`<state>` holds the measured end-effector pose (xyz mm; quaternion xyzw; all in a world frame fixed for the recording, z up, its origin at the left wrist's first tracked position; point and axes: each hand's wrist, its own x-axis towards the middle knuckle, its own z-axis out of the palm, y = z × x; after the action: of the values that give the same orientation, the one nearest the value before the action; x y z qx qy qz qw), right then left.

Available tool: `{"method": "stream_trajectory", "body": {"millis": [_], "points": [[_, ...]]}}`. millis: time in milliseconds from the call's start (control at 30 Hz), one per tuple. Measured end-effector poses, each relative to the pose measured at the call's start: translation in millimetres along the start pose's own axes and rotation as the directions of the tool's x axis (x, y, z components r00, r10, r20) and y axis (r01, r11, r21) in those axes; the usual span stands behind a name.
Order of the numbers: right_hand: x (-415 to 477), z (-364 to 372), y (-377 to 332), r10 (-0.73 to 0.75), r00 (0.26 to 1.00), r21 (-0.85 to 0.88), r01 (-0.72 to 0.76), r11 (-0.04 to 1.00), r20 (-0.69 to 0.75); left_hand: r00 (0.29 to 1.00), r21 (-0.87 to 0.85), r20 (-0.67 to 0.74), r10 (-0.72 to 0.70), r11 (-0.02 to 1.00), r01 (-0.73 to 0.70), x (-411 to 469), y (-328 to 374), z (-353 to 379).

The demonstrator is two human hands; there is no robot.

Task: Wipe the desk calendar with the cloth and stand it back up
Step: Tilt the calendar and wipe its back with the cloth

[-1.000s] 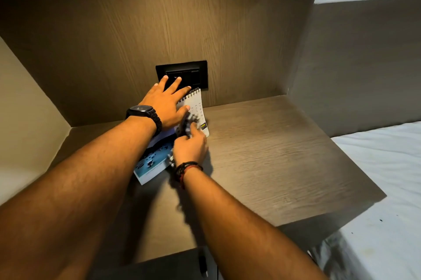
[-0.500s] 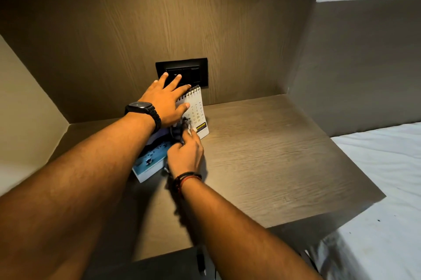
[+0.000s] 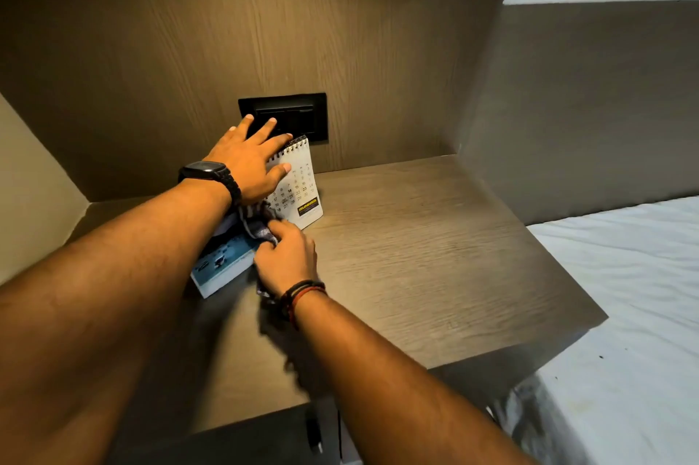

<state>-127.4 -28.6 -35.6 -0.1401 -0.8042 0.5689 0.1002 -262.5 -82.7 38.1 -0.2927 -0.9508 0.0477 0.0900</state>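
I had the desk calendar [image 3: 299, 186] lying flat near the back edge of the wooden shelf [image 3: 435, 260], left of the middle, its spiral binding toward the back panel and the date page facing up. My left hand [image 3: 247, 158] lay on it flat, fingers spread and released, palm pressing the upper-left part of the page; two fingertips overlapped the black switch plate [image 3: 302, 116] on the back panel, though I could not tell if they touched it. A black watch [image 3: 206, 173] sat on that wrist. My right hand [image 3: 287, 256] was clenched round the cloth [image 3: 257, 224], a dark striped rag, bunched against the lower part of the calendar just below the left palm; a loose end of it showed under the wrist. Bracelets [image 3: 302, 294] ringed the right wrist. The calendar's blue picture panel [image 3: 221, 262] stuck out toward the front-left, resting on the shelf beneath my left forearm. White bedding [image 3: 624, 313] lay off the shelf's right edge, lower down.
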Motion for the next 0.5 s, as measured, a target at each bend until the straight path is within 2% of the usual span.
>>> {"method": "stream_trajectory", "body": {"millis": [100,233,300,367,433,500], "points": [[3.6,-19.8,7.8,-0.076,0.995,-0.118,0.083,0.99,0.058,1.0,-0.009,-0.007,0.011,1.0,-0.011,-0.5,0.0,-0.9],[5.9,-55.0,27.8,-0.123,0.99,-0.266,0.099,0.959,-0.074,1.0,0.075,0.0,0.019,0.997,-0.019,-3.6,-2.5,-2.5],[8.2,-87.8,43.4,-0.114,0.985,-0.397,0.055,0.916,-0.128,0.999,0.149,-0.046,0.014,0.989,-0.007,-8.6,-0.3,-5.7],[9.9,-124.0,58.2,-0.096,0.977,-0.514,-0.014,0.858,-0.188,0.984,0.157,-0.173,0.033,0.988,-0.005,-14.2,10.3,-12.7],[9.3,-157.2,70.7,-0.09,0.965,-0.585,-0.074,0.808,-0.246,0.957,0.102,-0.279,0.081,0.993,-0.054,-19.3,32.4,-17.5],[6.2,-185.8,82.0,-0.075,0.956,-0.64,-0.131,0.757,-0.285,0.947,0.024,-0.285,0.146,0.989,-0.145,-27.4,65.1,-12.3]]}}
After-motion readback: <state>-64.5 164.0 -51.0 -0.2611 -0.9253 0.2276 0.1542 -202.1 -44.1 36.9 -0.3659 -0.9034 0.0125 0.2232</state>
